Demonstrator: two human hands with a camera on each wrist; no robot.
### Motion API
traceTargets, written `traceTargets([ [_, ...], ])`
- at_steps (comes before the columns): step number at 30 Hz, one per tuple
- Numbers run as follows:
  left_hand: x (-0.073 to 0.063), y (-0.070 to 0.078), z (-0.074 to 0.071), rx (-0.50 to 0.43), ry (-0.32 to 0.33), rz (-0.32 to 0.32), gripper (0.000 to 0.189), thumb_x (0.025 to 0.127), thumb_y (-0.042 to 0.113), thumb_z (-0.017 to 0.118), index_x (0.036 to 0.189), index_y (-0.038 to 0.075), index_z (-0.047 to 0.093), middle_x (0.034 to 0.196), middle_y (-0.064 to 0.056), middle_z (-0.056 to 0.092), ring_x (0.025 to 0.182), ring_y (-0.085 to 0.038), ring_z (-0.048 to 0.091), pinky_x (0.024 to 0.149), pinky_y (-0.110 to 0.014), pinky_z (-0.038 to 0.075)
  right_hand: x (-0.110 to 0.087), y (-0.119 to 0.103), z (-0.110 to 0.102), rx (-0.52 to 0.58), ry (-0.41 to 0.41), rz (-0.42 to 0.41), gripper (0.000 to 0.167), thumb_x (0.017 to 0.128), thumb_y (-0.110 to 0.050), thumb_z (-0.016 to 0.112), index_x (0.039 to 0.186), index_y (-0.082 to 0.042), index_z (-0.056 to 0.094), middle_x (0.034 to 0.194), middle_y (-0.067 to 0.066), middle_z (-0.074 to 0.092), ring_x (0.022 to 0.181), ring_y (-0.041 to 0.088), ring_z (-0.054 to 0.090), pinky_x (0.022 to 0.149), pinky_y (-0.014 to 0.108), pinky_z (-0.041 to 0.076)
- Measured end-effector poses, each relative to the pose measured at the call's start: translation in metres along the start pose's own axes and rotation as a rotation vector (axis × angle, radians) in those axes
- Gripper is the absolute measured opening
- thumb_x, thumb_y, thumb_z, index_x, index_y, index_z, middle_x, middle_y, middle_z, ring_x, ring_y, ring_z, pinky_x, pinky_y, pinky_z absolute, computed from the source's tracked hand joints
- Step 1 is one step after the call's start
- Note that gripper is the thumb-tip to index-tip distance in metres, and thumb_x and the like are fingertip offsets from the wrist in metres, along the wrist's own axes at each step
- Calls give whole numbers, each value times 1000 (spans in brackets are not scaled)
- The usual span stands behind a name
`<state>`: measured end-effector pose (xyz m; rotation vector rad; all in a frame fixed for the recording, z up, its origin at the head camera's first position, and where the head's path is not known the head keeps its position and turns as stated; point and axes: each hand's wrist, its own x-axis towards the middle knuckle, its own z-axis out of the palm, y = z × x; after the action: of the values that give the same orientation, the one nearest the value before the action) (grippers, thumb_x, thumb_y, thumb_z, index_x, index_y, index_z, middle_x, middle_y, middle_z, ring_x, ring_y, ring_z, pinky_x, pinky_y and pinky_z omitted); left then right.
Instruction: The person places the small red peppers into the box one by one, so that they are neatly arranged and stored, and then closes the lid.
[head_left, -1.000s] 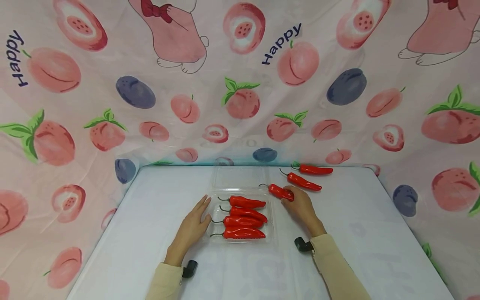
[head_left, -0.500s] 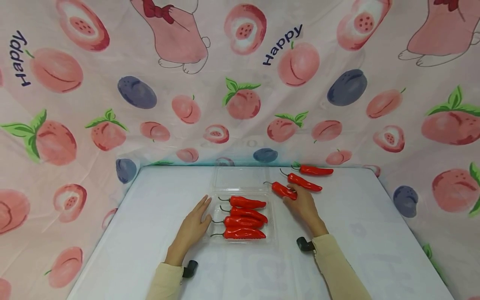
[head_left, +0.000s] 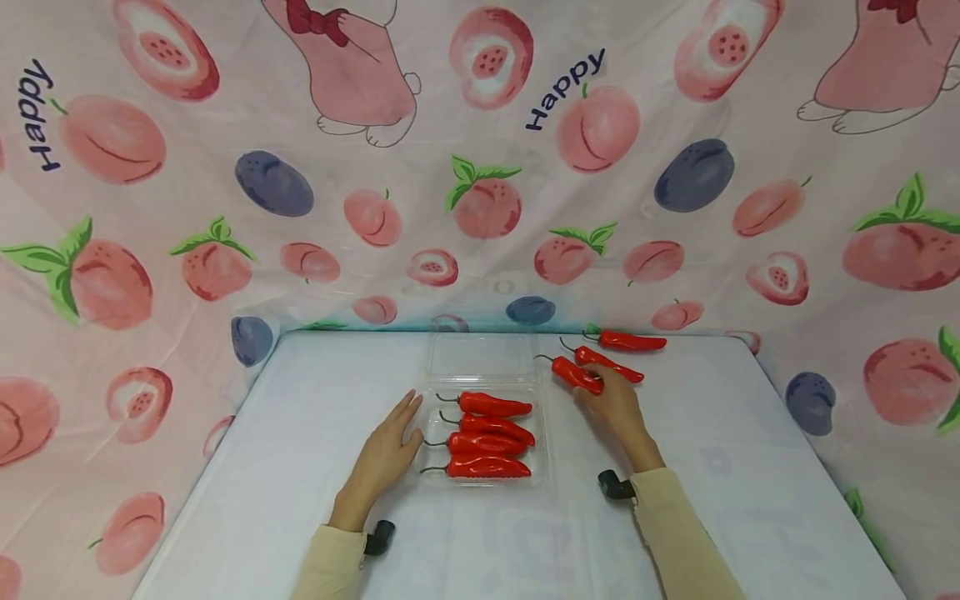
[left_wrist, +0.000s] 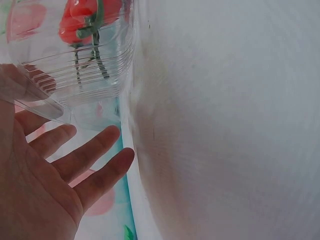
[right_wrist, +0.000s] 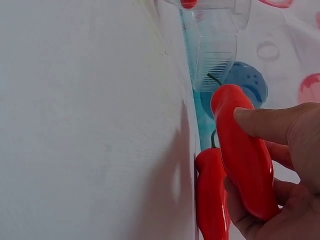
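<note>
My right hand point(head_left: 618, 412) pinches a red chili pepper point(head_left: 576, 375) between thumb and fingers, to the right of a clear plastic box. In the right wrist view this pepper point(right_wrist: 245, 152) appears above the table, its green stem pointing away from the palm. Several red peppers point(head_left: 489, 467) lie side by side in the box point(head_left: 544, 467), stems to the left. My left hand point(head_left: 384, 450) is at the box's left side, fingers straight. The left wrist view has its thumb against the clear wall point(left_wrist: 95, 85) and its fingers point(left_wrist: 92, 150) spread.
Two more red peppers lie at the back right of the white table: one by the edge point(head_left: 630, 340), another point(head_left: 609, 363) just behind the held one. The box's clear lid point(head_left: 482, 357) lies folded back. A fruit-print cloth point(head_left: 420, 183) hangs behind the table.
My right hand has carried its pepper rightward and slightly back, away from the box and closer to the two loose peppers. The left hand and the peppers in the box stay put.
</note>
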<state>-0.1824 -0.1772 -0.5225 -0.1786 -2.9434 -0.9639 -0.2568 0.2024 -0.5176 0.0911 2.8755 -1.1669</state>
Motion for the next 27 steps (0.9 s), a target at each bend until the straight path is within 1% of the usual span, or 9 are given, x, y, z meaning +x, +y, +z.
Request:
traceTargets([
  [6,0,1,0,-3,5,4,57,96,19,57,150,15,42,160,-2,35,141,-32,43,111,-54,39,-1,-2,-8,-32,47,-34,54,91,-19,69,140,-6,50,139,19,54,124,38,50,104,56,46],
  [12,1,0,0,-5,3,-4,57,96,20,57,150,16,42,160,-1,35,141,-32,43,111,-54,39,-2,-6,-14,-35,96,-72,52,90,-15,68,138,-4,52,135,22,56,119,39,53,103,56,47],
  [15,1,-1,0,-4,8,2,57,96,19,57,150,16,42,160,-2,35,141,-33,44,110,-55,40,-3,-7,-13,-32,124,-98,47,91,-14,67,135,-4,55,132,22,58,117,39,55,103,55,48],
  [18,1,-2,1,-3,17,10,56,96,20,56,150,16,42,160,-2,36,140,-33,44,110,-55,41,-3,-8,-11,-21,149,-115,39,93,-11,64,131,-4,58,125,21,63,112,36,59,98,52,52],
  [20,1,-2,1,-9,16,11,56,96,20,57,150,16,42,160,-2,36,141,-33,44,110,-55,41,-3,-7,-10,-11,156,-112,35,93,-10,63,128,-5,60,121,20,65,108,35,61,93,50,54],
  [22,0,-2,1,-14,15,10,56,96,20,57,150,16,42,160,-2,36,141,-33,44,110,-55,40,-4,-7,-9,-9,148,-99,35,93,-11,63,127,-5,61,119,19,66,106,35,62,91,49,55],
  [23,0,-2,1,-16,14,10,56,96,20,57,150,16,42,160,-2,36,141,-33,43,110,-55,40,-4,-6,-8,-13,132,-86,36,93,-12,64,128,-5,60,121,19,66,107,34,61,91,49,55],
  [27,0,-2,2,-6,12,7,56,96,20,56,150,16,42,160,-2,35,141,-33,43,110,-55,41,-3,-3,-5,-44,42,-29,48,91,-18,68,136,-6,55,133,19,58,118,36,54,97,52,52],
])
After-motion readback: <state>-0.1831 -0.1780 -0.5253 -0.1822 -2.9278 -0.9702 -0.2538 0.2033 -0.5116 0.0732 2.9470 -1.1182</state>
